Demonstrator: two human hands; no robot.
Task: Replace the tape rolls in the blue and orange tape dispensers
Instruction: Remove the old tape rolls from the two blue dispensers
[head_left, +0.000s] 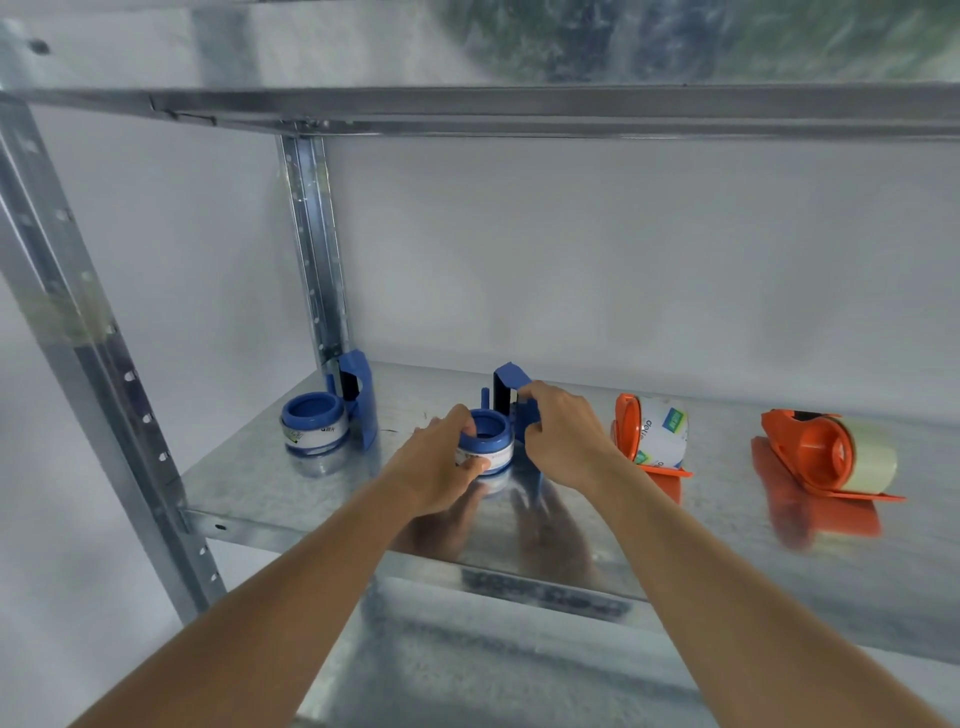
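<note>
On the metal shelf (270, 488) stand two blue tape dispensers and two orange ones. My left hand (441, 462) grips the tape roll (491, 441) on the blue hub of the middle blue dispenser (511, 387). My right hand (563, 431) holds that dispenser's blue frame just right of the roll. The other blue dispenser (358, 400) stands at the back left with its own roll (314, 423). To the right, an orange dispenser (626, 426) carries a labelled roll (665, 431). Further right, a second orange dispenser (810, 449) holds a pale yellowish roll (870, 460).
A perforated steel upright (317, 249) stands at the shelf's back left, another upright (78, 332) at the front left. An upper shelf beam (519, 111) runs overhead. A grey wall closes the back. Bare shelf surface lies in front of the dispensers.
</note>
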